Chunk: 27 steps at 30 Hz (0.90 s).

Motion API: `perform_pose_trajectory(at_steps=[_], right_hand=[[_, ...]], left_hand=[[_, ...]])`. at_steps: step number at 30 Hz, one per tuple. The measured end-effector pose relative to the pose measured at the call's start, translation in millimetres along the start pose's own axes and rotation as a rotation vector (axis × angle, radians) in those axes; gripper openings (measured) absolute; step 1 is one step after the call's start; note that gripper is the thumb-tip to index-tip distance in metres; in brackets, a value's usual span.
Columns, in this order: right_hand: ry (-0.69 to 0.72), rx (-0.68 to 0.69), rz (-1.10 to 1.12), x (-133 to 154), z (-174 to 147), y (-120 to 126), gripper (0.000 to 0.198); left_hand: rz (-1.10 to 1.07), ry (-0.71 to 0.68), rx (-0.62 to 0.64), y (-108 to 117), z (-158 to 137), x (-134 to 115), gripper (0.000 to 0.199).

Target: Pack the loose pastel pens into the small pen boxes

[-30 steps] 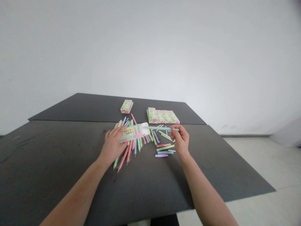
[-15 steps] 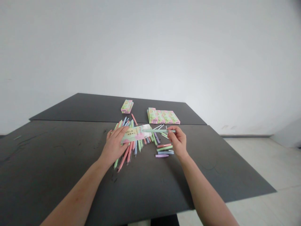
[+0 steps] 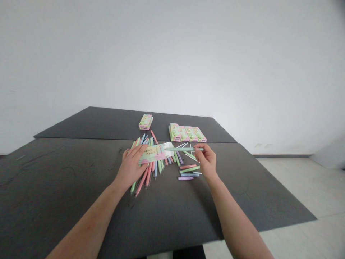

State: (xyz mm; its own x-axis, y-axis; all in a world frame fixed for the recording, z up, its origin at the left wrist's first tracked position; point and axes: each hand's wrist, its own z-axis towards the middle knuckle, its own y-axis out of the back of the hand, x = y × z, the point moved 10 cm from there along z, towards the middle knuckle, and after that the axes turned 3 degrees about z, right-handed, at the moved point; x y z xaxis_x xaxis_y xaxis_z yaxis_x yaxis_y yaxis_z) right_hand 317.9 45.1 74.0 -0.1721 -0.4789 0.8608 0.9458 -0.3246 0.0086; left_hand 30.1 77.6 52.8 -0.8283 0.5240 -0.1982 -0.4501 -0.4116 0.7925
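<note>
My left hand point(image 3: 132, 164) is closed around one end of a flat pink and green pen box point(image 3: 154, 153), held above the pile of pens. The box's white flap end point(image 3: 169, 148) points right and stands open. In my right hand point(image 3: 205, 158), thumb and fingers pinch a pale green pen point(image 3: 183, 149) by its right end. The pen lies level, its left tip at the box's open end; I cannot tell whether it is inside. Beneath the box spreads a pile of pink, green and blue pens point(image 3: 147, 176), partly hidden by my left hand.
A short row of pens point(image 3: 189, 175) lies by my right wrist, with thin white sticks point(image 3: 183, 145) behind. Several matching boxes point(image 3: 192, 134) stand in a row farther back, and a small stack of boxes point(image 3: 146, 122) sits to their left. All rest on the dark table point(image 3: 67, 172).
My right hand has shifted slightly right with the pale green pen, so its left tip has drawn back a little. My left hand and the box stay nearly still.
</note>
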Motion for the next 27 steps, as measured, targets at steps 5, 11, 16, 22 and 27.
perform_pose_trajectory(at_steps=[5,11,16,22,27], right_hand=[[0.007,0.025,-0.012,1.5,0.3,-1.4,0.017],[-0.038,0.152,-0.054,-7.4,-2.8,-19.0,0.019],[-0.194,0.293,0.027,-20.6,-12.6,-40.7,0.027],[-0.262,0.374,0.078,-29.1,-22.3,-58.3,0.029],[-0.179,0.367,0.038,-28.2,-22.2,-65.8,0.027]], left_hand=[[0.003,-0.016,-0.006,-1.0,-1.0,1.2,0.056],[-0.005,-0.024,0.026,-5.5,-1.9,0.1,0.055],[-0.014,-0.043,0.028,-7.7,-2.3,-1.8,0.054],[-0.015,-0.039,0.040,-6.2,-1.7,-5.3,0.054],[-0.017,-0.064,0.036,-4.6,-1.6,-10.6,0.053]])
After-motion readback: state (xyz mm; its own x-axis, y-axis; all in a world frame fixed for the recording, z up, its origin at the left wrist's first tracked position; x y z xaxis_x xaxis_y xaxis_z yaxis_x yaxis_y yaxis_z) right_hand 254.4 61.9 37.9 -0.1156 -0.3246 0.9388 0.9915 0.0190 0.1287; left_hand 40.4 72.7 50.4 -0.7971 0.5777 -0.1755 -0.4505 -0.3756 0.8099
